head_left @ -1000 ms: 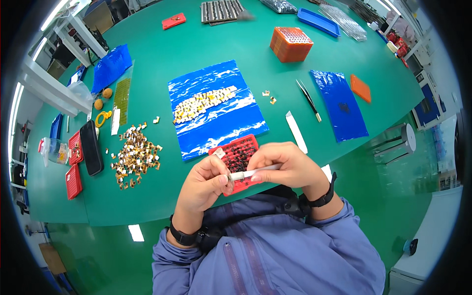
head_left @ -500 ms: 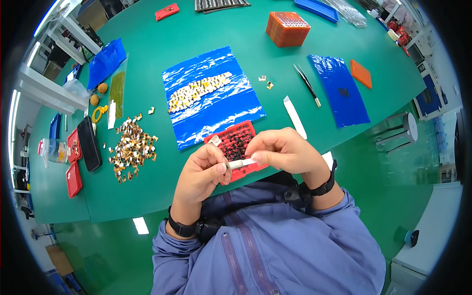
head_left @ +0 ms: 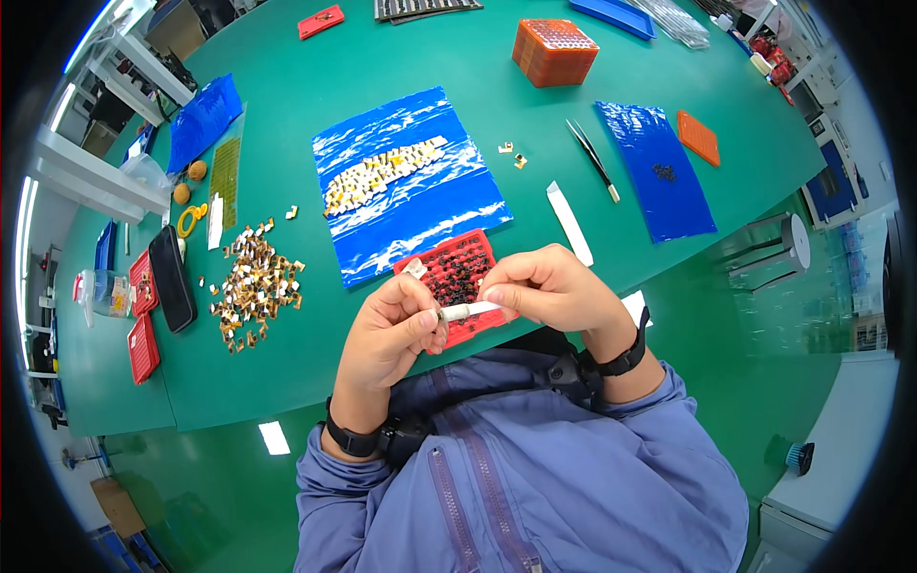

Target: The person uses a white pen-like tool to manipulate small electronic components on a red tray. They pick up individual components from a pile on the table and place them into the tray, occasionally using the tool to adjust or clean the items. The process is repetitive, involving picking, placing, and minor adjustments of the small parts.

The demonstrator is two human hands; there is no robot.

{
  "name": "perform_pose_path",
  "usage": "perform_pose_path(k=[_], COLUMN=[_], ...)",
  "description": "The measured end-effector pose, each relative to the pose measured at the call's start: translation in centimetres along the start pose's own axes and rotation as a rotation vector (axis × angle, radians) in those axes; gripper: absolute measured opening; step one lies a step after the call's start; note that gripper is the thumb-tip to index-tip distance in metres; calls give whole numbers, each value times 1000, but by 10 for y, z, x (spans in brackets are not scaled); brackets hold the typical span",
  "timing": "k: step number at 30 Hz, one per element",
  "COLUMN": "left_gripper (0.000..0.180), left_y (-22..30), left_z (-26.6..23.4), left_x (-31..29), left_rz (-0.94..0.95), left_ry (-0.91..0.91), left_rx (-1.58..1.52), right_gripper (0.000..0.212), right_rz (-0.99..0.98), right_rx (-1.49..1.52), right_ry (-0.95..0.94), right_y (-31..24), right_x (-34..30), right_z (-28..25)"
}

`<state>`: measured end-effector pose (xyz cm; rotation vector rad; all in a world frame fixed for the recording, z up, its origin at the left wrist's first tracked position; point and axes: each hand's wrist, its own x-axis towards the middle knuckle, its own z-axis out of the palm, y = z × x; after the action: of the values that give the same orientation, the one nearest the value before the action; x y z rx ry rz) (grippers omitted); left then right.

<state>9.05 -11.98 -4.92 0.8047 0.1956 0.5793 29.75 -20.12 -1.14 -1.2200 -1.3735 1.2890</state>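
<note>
In front of me, my left hand [head_left: 399,320] is closed, thumb and fingers pinching a small pale tube-like piece [head_left: 456,312]. A narrow white strip [head_left: 482,307] runs from that piece to my right hand [head_left: 546,289], whose thumb and forefinger pinch its other end. I cannot tell what the pale piece is. Just beneath both hands lies a red tray [head_left: 471,330] holding rows of small black parts [head_left: 457,272]. A crumpled whitish bit [head_left: 415,268] sits at the tray's left corner, near my left fingertips.
Beyond the tray, a blue sheet [head_left: 420,210] bears rows of small white-and-gold parts [head_left: 382,177]. Loose ones [head_left: 256,286] lie heaped at left, beside a black case [head_left: 172,282]. Tweezers [head_left: 594,162], a white strip-shaped piece [head_left: 570,224] and another blue sheet [head_left: 669,205] lie to the right.
My right hand has shifted very slightly, and a little more of the white strip shows between the hands. Both grips stay the same; the whole view has tilted a touch.
</note>
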Motion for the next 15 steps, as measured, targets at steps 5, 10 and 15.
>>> perform_pose_path(k=[5, 10, 15], left_gripper=[6, 4, 8], left_y=[0, 0, 2], left_z=[1, 1, 8], left_x=[0, 1, 2], left_rz=[-11, -4, -8], left_ry=[21, 41, 188], left_rx=[3, 54, 109], right_gripper=[7, 8, 9], right_rz=[18, -111, -65], right_rx=[44, -70, -72], right_ry=[5, 57, 155], right_y=[0, 8, 20], right_x=[-1, 0, -4], right_z=[2, -1, -12])
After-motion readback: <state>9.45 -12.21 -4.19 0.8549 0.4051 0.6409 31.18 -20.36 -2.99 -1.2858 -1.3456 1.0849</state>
